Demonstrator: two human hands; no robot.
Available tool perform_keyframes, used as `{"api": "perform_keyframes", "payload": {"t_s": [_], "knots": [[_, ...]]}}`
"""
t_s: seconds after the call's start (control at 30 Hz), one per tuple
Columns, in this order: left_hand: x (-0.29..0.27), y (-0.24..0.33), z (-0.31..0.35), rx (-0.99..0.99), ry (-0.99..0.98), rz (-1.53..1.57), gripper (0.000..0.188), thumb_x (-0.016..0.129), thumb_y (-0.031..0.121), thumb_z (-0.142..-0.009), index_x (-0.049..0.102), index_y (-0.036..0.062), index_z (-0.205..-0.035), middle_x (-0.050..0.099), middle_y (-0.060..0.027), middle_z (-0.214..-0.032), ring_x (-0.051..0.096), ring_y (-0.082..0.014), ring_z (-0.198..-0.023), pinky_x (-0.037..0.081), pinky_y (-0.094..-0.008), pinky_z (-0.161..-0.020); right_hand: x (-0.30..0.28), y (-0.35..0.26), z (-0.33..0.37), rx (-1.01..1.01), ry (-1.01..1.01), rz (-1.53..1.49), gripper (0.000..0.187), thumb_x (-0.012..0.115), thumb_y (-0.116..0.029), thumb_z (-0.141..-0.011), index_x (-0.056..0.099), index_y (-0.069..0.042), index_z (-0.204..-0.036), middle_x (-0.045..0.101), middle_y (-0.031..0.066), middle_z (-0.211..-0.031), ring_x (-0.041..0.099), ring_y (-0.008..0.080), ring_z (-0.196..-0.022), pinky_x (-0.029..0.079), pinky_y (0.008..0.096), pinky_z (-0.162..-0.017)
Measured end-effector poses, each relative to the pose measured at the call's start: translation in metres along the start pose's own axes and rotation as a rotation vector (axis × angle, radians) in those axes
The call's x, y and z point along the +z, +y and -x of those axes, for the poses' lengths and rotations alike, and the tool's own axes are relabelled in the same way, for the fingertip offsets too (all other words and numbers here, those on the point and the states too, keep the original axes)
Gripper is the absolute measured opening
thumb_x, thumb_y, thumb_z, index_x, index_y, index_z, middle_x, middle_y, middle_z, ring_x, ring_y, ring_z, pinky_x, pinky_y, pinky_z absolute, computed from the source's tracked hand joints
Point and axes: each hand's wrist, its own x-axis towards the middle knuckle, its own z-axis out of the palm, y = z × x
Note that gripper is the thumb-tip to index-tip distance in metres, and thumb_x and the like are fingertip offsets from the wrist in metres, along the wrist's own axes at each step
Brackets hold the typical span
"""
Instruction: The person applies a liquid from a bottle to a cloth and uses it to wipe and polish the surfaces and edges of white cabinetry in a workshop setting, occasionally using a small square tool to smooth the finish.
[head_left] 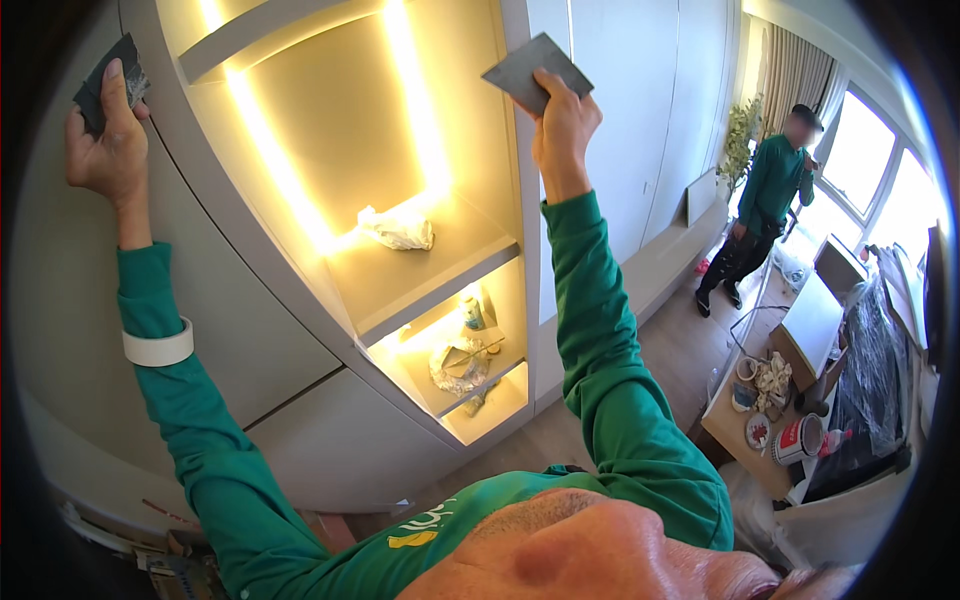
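L hand (110,150) is closed on a dark sheet (92,95) & R hand (567,130) pinches a grey square plate (530,70), both raised near the lit shelves (435,295), so work seems unfinished (done vs. remaining part, I cannot tell).

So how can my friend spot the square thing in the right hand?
Start at the tall lit shelving. By its upper right edge, the person's raised right hand pinches a flat grey square sheet. Unlike the darker, pale-smeared piece in the left hand, it looks plain and straight-edged.
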Motion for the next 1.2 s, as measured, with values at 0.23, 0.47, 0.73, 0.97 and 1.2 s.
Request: {"api": "perform_keyframes", "payload": {"t_s": [0.23,0.47,0.73,0.97,1.2], "knots": [[0.001,0.014,-0.002,0.037,0.016,0.018,0.032,0.082,0.025,-0.088,0.067,-0.0023,-0.080,0.072,-0.0066,-0.073,0.059,-0.0083,-0.052,0.050,-0.0209,-0.051,0.063,-0.029,-0.037,-0.092,-0.045,-0.111,0.023,0.071,0.006,-0.082,0.057,0.015,-0.097,0.065,0.0175,-0.096,0.068,0.0261,-0.080,0.066,0.0389,-0.065],[0.000,0.017,-0.002,0.038,0.015,-0.004,0.030,0.081,0.024,-0.089,0.068,-0.0019,-0.081,0.071,-0.0055,-0.072,0.059,-0.0077,-0.052,0.049,-0.0206,-0.051,0.064,-0.036,-0.037,-0.037,-0.073,-0.090,0.026,0.070,0.003,-0.085,0.057,0.016,-0.103,0.065,0.0205,-0.100,0.070,0.0293,-0.082,0.068,0.0399,-0.066],[0.002,0.017,-0.001,0.046,0.013,0.024,0.028,0.080,0.023,-0.090,0.068,-0.0013,-0.081,0.070,-0.0045,-0.070,0.058,-0.0074,-0.051,0.049,-0.0207,-0.051,0.073,-0.035,-0.065,-0.071,-0.077,-0.002,0.033,0.073,-0.002,-0.087,0.061,0.014,-0.113,0.069,0.0196,-0.102,0.072,0.0292,-0.089,0.066,0.0369,-0.075],[-0.005,0.010,-0.002,0.051,-0.004,0.000,0.027,0.080,0.021,-0.090,0.068,-0.0013,-0.081,0.070,-0.0045,-0.070,0.059,-0.0077,-0.052,0.049,-0.0212,-0.051,0.089,-0.103,-0.113,-0.210,-0.439,-0.095,0.026,0.070,-0.009,-0.093,0.062,0.010,-0.110,0.068,0.0161,-0.102,0.071,0.0271,-0.087,0.065,0.0370,-0.073],[0.001,0.011,0.001,0.019,0.032,-0.020,0.029,0.080,0.026,-0.090,0.070,-0.0010,-0.084,0.070,-0.0014,-0.074,0.059,-0.0066,-0.054,0.048,-0.0203,-0.052,0.044,-0.155,-0.131,-0.367,-0.854,0.882,0.029,0.079,-0.019,-0.088,0.072,0.001,-0.109,0.074,0.0100,-0.100,0.069,0.0210,-0.092,0.057,0.0373,-0.084]]}}
